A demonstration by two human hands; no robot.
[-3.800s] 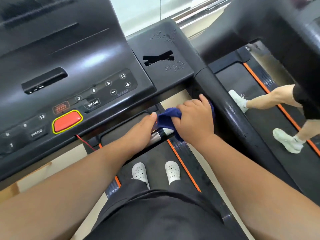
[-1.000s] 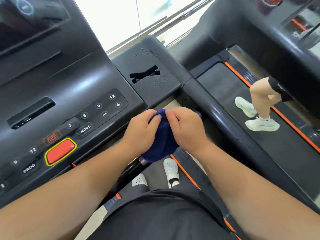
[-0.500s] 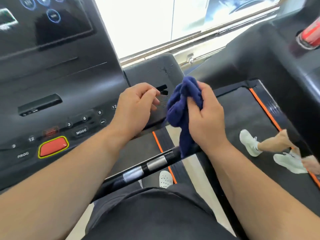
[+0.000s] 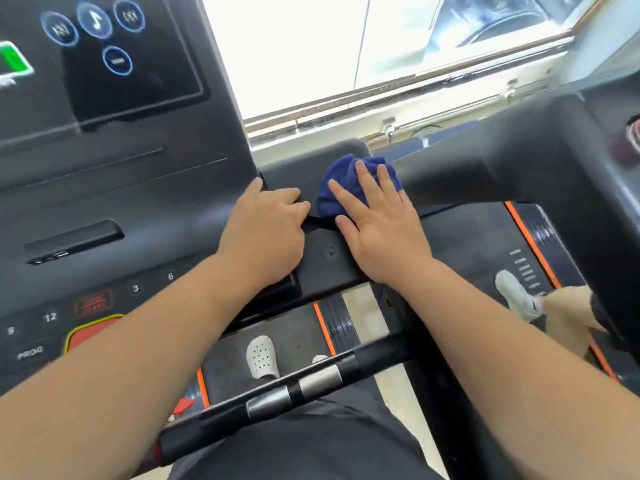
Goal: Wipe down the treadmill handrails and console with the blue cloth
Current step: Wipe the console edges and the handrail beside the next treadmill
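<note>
The blue cloth (image 4: pixel 341 181) lies bunched on the black side tray (image 4: pixel 325 258) to the right of the treadmill console (image 4: pixel 114 188). My right hand (image 4: pixel 377 223) presses flat on the cloth with fingers spread. My left hand (image 4: pixel 266 233) rests curled on the tray's left part beside the console, touching no cloth. A black front handlebar (image 4: pixel 277 400) with two silver sensor bands crosses below my forearms. The right handrail (image 4: pixel 433 410) runs down under my right arm, mostly hidden.
The console shows a lit touch screen (image 4: pixel 104 46) at top left and a red stop button (image 4: pixel 93 330) partly behind my left arm. Another treadmill (image 4: pixel 554 161) stands to the right, with another person's leg and white shoe (image 4: pixel 516 296) on its belt. Windows lie ahead.
My right hand has carried the cloth from mid-air onto the side tray and flattened on it. My left hand moved right off the buttons onto the tray. The view tilted upward.
</note>
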